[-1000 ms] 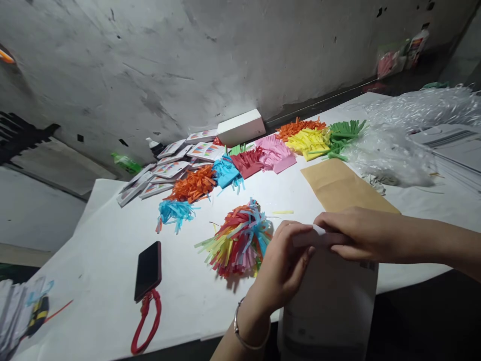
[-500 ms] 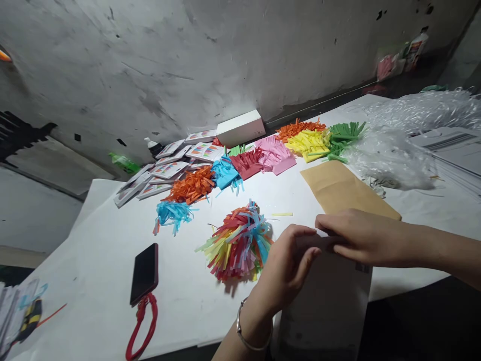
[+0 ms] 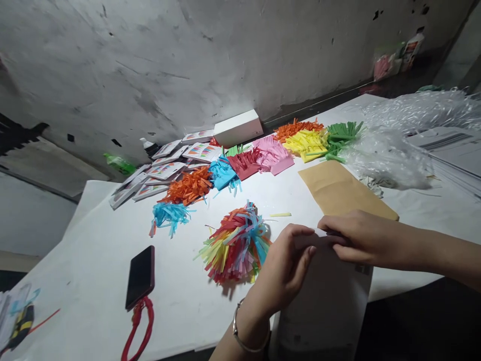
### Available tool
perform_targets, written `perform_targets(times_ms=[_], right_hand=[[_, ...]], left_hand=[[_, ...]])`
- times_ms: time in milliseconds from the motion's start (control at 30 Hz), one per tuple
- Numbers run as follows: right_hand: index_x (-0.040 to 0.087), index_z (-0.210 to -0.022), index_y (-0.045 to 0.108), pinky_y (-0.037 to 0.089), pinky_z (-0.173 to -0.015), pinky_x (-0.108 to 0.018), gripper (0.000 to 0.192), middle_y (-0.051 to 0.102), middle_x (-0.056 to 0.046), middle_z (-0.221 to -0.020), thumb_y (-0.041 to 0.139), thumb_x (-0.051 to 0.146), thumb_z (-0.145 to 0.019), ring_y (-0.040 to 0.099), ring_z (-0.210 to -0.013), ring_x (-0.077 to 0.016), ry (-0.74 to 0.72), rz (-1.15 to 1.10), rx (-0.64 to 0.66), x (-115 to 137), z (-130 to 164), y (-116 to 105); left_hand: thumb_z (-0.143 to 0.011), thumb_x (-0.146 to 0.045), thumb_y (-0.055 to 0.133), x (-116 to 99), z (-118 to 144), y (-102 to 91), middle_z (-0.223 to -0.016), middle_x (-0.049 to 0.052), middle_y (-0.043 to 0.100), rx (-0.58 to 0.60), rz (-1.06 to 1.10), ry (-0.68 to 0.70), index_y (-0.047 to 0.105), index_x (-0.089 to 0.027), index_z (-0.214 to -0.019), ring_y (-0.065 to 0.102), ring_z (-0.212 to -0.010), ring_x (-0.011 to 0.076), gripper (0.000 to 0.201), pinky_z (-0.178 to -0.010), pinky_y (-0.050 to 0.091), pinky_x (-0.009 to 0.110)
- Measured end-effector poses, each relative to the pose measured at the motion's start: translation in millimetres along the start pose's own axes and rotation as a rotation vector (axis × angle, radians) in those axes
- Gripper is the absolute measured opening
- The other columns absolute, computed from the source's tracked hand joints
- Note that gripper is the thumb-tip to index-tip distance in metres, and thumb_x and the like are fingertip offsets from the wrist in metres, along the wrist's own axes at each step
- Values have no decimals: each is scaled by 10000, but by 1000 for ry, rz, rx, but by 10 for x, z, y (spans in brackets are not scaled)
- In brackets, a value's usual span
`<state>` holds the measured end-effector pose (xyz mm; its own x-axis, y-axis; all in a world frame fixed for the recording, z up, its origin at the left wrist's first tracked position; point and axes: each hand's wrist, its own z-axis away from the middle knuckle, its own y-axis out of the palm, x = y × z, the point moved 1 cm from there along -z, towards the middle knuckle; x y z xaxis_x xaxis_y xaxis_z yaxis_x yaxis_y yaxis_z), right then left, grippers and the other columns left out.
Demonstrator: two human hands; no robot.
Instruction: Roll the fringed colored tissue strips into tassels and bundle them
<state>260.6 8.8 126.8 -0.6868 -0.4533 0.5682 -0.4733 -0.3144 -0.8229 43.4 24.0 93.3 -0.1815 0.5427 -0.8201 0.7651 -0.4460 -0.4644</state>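
Observation:
My left hand, with a bracelet at its wrist, grips the top edge of a white carton-like thing in deep shade at the table's near edge. My right hand pinches the same edge farther right. Fingers hide part of that edge, so its exact form cannot be made out. Just left of my left hand lies a fluffy bundle of multicoloured paper strips. A brown paper envelope lies flat beyond my right hand. Between the envelope and the bundle is a small yellow strip.
Fringed paper in orange, blue, red, pink, yellow and green lies across the back. Printed packs and a white box stand behind. Clear plastic is right, a phone left.
The view has shifted slightly, so things on the table sit a little farther left. Both hands stay on the white carton-like thing's top edge, with small finger movements.

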Motion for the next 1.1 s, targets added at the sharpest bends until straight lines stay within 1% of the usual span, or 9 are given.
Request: perform_targets(times_ms=[167, 433, 567, 667, 733, 833, 933, 1033, 1100], right_hand=[[228, -831, 462, 317, -566, -242, 168, 611, 6, -742, 544, 84, -804, 576, -649, -175, 27, 25, -9, -9, -12, -3], [247, -751, 353, 277, -545, -257, 211, 497, 41, -679, 516, 131, -818, 455, -582, -147, -7, -30, 38, -13, -6, -39], [231, -743, 407, 301, -559, -257, 196, 506, 35, -697, 561, 232, -864, 475, -630, -149, 33, -128, 89, -63, -4, -91], [214, -727, 486, 319, -559, -253, 323, 494, 38, -682, 601, 452, -911, 475, -642, -148, 63, -256, 191, -109, 2, -121], [203, -717, 529, 320, -562, -256, 347, 516, 32, -663, 580, 473, -928, 495, -635, -148, 71, -270, 180, -107, 22, -110], [193, -697, 539, 302, -563, -262, 305, 564, 16, -652, 571, 386, -931, 522, -630, -148, 91, -199, 72, -52, 81, -48], [201, -681, 490, 298, -544, -253, 393, 531, 27, -634, 544, 463, -970, 488, -601, -135, 99, -227, 119, 1, 160, 29], [200, -671, 481, 296, -542, -261, 455, 545, 19, -625, 467, 492, -1020, 496, -580, -137, 101, -223, 135, 0, 258, 70], [204, -702, 530, 316, -560, -270, 442, 606, 2, -667, 450, 483, -1036, 552, -618, -159, 77, -207, 116, -12, 337, 89]], left_hand=[[-1024, -189, 520, 0, -13, 5, -1141, 64, 650, 9, 31, -13, 530, -254, -1231, 642, -1048, 198, 218, -913, 532, 318], [-999, -152, 530, -50, -47, -9, -1113, 61, 667, 41, -53, 7, 514, -243, -1229, 649, -1002, 198, 248, -880, 532, 324], [-993, -153, 542, -63, -48, -21, -1102, 59, 667, 61, -47, 10, 527, -239, -1202, 644, -995, 191, 226, -871, 521, 312], [-988, -130, 535, -73, -36, -29, -1097, 54, 669, 53, -21, 58, 541, -247, -1192, 645, -988, 181, 235, -865, 519, 299], [-985, -125, 543, -83, -24, -20, -1126, 58, 673, 47, -5, 79, 541, -257, -1214, 648, -1014, 182, 264, -879, 522, 298], [-1004, -156, 557, -94, -2, 13, -1131, 60, 720, 57, 67, 29, 452, -289, -1376, 680, -1053, 191, 408, -891, 537, 305], [-1039, -177, 509, -86, 33, 13, -1066, 47, 765, 39, 152, -12, 351, -324, -1510, 720, -971, 181, 518, -846, 555, 297], [-1048, -269, 525, -48, 90, -41, -972, 39, 767, 18, 235, -75, 418, -334, -1511, 717, -842, 178, 480, -730, 561, 271], [-1042, -326, 545, -24, 136, -89, -925, 35, 762, 24, 322, -134, 461, -337, -1493, 712, -802, 180, 459, -679, 558, 260]])
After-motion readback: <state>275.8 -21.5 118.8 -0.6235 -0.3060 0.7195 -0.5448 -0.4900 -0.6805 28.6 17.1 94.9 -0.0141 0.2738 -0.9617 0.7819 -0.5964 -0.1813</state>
